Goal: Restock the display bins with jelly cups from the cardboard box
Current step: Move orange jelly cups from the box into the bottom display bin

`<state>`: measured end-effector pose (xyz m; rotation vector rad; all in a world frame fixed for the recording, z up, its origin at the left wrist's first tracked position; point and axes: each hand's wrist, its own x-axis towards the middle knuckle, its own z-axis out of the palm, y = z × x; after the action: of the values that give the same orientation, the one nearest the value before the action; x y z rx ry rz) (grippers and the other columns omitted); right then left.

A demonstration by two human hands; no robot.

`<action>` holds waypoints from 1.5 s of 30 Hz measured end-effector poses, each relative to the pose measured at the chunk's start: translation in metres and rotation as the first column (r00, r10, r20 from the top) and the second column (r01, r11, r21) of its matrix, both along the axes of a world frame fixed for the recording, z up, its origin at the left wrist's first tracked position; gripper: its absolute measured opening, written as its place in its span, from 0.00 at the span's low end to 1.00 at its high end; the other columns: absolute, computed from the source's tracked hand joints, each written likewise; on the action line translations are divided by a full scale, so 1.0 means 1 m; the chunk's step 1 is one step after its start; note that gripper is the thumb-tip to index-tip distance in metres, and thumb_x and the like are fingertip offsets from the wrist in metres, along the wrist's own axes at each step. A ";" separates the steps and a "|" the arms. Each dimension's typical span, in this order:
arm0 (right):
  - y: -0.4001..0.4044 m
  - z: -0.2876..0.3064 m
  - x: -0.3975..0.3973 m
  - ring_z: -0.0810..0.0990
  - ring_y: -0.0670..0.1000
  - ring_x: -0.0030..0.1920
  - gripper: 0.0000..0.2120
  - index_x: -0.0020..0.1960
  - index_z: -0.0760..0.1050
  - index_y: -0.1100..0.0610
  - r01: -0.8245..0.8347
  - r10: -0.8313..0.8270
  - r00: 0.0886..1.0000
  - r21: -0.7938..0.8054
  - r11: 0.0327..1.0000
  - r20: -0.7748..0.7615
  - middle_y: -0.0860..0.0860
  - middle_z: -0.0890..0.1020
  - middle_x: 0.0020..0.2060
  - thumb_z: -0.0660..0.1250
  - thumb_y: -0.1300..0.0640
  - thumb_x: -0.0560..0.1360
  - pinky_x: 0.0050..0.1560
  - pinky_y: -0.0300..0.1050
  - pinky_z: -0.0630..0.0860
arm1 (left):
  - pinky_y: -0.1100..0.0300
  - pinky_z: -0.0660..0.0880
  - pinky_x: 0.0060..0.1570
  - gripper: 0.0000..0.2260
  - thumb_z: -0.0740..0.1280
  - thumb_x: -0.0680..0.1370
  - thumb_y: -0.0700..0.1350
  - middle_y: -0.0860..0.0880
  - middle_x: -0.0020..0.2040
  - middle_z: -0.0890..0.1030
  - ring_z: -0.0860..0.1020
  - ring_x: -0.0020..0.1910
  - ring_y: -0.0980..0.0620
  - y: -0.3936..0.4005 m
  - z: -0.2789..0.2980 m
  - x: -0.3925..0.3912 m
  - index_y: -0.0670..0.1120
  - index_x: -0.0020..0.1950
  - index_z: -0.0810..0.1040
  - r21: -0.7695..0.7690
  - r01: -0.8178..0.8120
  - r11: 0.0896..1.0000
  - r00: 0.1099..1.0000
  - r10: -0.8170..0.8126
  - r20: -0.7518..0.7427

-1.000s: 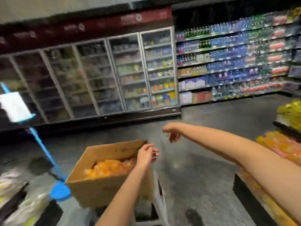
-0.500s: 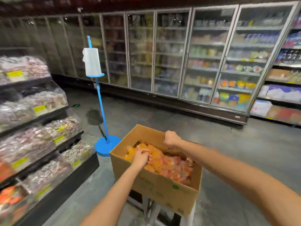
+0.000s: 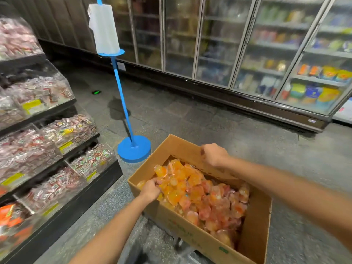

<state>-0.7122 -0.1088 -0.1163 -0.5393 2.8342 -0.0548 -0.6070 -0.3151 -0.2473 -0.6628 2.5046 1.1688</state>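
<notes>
An open cardboard box [image 3: 192,228] stands in front of me, filled with orange and red jelly cups [image 3: 205,197]. My left hand [image 3: 150,189] is inside the box at its near left corner, fingers curled down into the orange cups. My right hand [image 3: 214,154] grips the far rim of the box, fingers curled over the cardboard edge. Tiered display bins [image 3: 57,149] of wrapped sweets stand to my left.
A blue stand [image 3: 133,147] with a white bag roll [image 3: 103,28] stands on the floor just beyond the box. Glass-door fridges [image 3: 247,44] line the far wall. Grey floor lies between the box and the fridges.
My view swung left from the drink shelves to the box and bins. My left hand went into the jelly cups. My right hand came from mid-air onto the far rim.
</notes>
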 end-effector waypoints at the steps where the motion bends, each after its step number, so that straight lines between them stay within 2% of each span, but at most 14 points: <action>1: -0.001 -0.003 -0.010 0.78 0.57 0.57 0.13 0.59 0.75 0.57 -0.007 0.007 1.000 0.002 1.000 -0.009 0.54 0.79 0.57 0.60 0.62 0.76 0.54 0.50 0.78 | 0.70 0.69 0.34 0.14 0.61 0.79 0.36 0.47 0.58 0.77 0.73 0.41 0.56 -0.004 -0.006 -0.009 0.43 0.64 0.74 -0.021 0.014 1.000 1.000 -0.014 0.008; 3: -0.001 -0.010 -0.028 0.78 0.57 0.57 0.13 0.59 0.75 0.56 -0.014 0.015 1.000 0.009 1.000 -0.023 0.55 0.79 0.57 0.61 0.62 0.76 0.53 0.51 0.78 | 0.68 0.71 0.35 0.14 0.61 0.79 0.36 0.47 0.59 0.77 0.77 0.45 0.53 -0.011 -0.017 -0.028 0.43 0.65 0.73 -0.053 0.039 0.998 0.999 -0.037 0.036; 5: -0.001 -0.021 -0.045 0.77 0.57 0.58 0.12 0.60 0.74 0.56 -0.001 0.002 1.000 0.020 1.000 -0.022 0.55 0.79 0.58 0.62 0.62 0.77 0.53 0.51 0.78 | 0.60 0.73 0.49 0.14 0.61 0.79 0.37 0.46 0.61 0.77 0.77 0.55 0.46 -0.018 -0.030 -0.047 0.43 0.64 0.73 -0.075 0.057 0.996 0.996 -0.052 0.071; 8: -0.004 -0.039 -0.070 0.77 0.57 0.59 0.14 0.62 0.73 0.55 0.019 -0.019 1.000 0.042 0.999 -0.012 0.55 0.78 0.59 0.62 0.62 0.77 0.53 0.50 0.76 | 0.57 0.72 0.60 0.17 0.62 0.77 0.36 0.45 0.65 0.75 0.75 0.61 0.46 -0.034 -0.066 -0.082 0.44 0.65 0.74 -0.122 0.115 0.986 0.990 -0.104 0.094; 15: -0.021 -0.090 -0.123 0.77 0.57 0.59 0.15 0.63 0.71 0.55 0.063 -0.062 0.998 0.075 0.995 -0.008 0.56 0.78 0.59 0.63 0.62 0.77 0.47 0.46 0.73 | 0.56 0.62 0.71 0.24 0.57 0.79 0.34 0.47 0.75 0.59 0.64 0.72 0.46 -0.067 -0.129 -0.163 0.44 0.75 0.61 -0.334 0.342 0.878 0.940 -0.317 0.128; 21: -0.030 -0.130 -0.146 0.76 0.57 0.59 0.17 0.64 0.71 0.55 0.076 -0.077 0.997 0.060 0.995 0.010 0.56 0.78 0.59 0.63 0.62 0.76 0.49 0.47 0.74 | 0.52 0.72 0.64 0.32 0.57 0.78 0.30 0.45 0.78 0.49 0.70 0.68 0.43 -0.075 -0.178 -0.200 0.49 0.78 0.52 -0.410 0.559 0.721 0.827 -0.449 0.338; 25: -0.028 -0.152 -0.148 0.77 0.58 0.59 0.18 0.65 0.72 0.55 0.101 -0.104 0.992 0.040 0.994 0.067 0.56 0.78 0.58 0.63 0.62 0.75 0.50 0.47 0.74 | 0.57 0.76 0.55 0.32 0.57 0.76 0.27 0.39 0.75 0.55 0.78 0.59 0.45 -0.070 -0.185 -0.205 0.44 0.77 0.53 -0.576 0.604 0.550 0.790 -0.509 0.343; 28: -0.025 -0.159 -0.144 0.77 0.58 0.58 0.19 0.66 0.71 0.55 0.115 -0.118 0.989 0.031 0.993 0.090 0.57 0.79 0.57 0.64 0.62 0.75 0.47 0.45 0.73 | 0.57 0.76 0.53 0.28 0.58 0.77 0.29 0.38 0.73 0.61 0.78 0.58 0.45 -0.066 -0.180 -0.212 0.41 0.75 0.56 -0.602 0.587 0.542 0.793 -0.535 0.291; 32: -0.026 -0.150 -0.137 0.75 0.57 0.61 0.24 0.69 0.67 0.56 0.103 -0.106 0.984 0.034 0.994 0.139 0.56 0.78 0.60 0.68 0.55 0.75 0.50 0.45 0.72 | 0.54 0.74 0.46 0.13 0.62 0.79 0.51 0.44 0.53 0.79 0.79 0.51 0.44 -0.045 -0.134 -0.223 0.44 0.58 0.69 -0.421 0.366 0.830 0.908 -0.418 -0.033; 35: -0.028 -0.138 -0.137 0.75 0.57 0.62 0.36 0.72 0.62 0.56 0.100 -0.095 0.974 -0.017 0.995 0.207 0.55 0.75 0.64 0.72 0.47 0.70 0.55 0.45 0.73 | 0.61 0.69 0.30 0.10 0.65 0.77 0.51 0.49 0.37 0.77 0.79 0.37 0.48 -0.014 -0.081 -0.231 0.45 0.43 0.70 -0.020 0.201 0.979 0.948 -0.200 -0.246; 38: -0.034 -0.128 -0.137 0.75 0.54 0.61 0.42 0.71 0.64 0.55 0.145 -0.103 0.959 -0.147 0.978 0.265 0.53 0.76 0.63 0.76 0.41 0.64 0.60 0.46 0.73 | 0.61 0.69 0.25 0.13 0.63 0.78 0.49 0.47 0.26 0.74 0.77 0.23 0.50 0.018 -0.043 -0.236 0.45 0.37 0.69 0.272 0.229 0.935 0.952 -0.158 -0.261; 40: -0.033 -0.125 -0.136 0.77 0.51 0.57 0.35 0.66 0.71 0.54 0.187 -0.118 0.953 -0.232 0.955 0.279 0.51 0.79 0.58 0.77 0.44 0.64 0.57 0.41 0.73 | 0.58 0.70 0.29 0.14 0.61 0.79 0.49 0.47 0.23 0.71 0.73 0.20 0.52 0.031 -0.031 -0.238 0.44 0.36 0.69 0.380 0.322 0.867 0.929 -0.211 -0.305; 43: -0.020 -0.126 -0.134 0.79 0.52 0.51 0.26 0.58 0.76 0.56 0.211 -0.151 0.952 -0.214 0.954 0.268 0.52 0.82 0.50 0.77 0.46 0.65 0.50 0.42 0.74 | 0.59 0.73 0.28 0.17 0.55 0.82 0.56 0.45 0.29 0.75 0.74 0.24 0.51 0.028 -0.042 -0.243 0.44 0.45 0.71 0.585 0.294 0.756 0.954 -0.200 -0.222; 45: -0.006 -0.133 -0.132 0.79 0.51 0.49 0.26 0.57 0.77 0.57 0.247 -0.196 0.939 -0.161 0.955 0.283 0.50 0.80 0.48 0.77 0.44 0.65 0.45 0.41 0.73 | 0.56 0.78 0.31 0.16 0.54 0.82 0.56 0.44 0.40 0.79 0.79 0.32 0.49 0.014 -0.070 -0.246 0.43 0.54 0.70 0.477 0.255 0.841 0.967 -0.222 -0.125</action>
<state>-0.8437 -0.1149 -0.2489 -0.2235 2.6252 -0.4186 -0.8527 -0.3008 -0.3169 -0.1711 2.1147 1.6538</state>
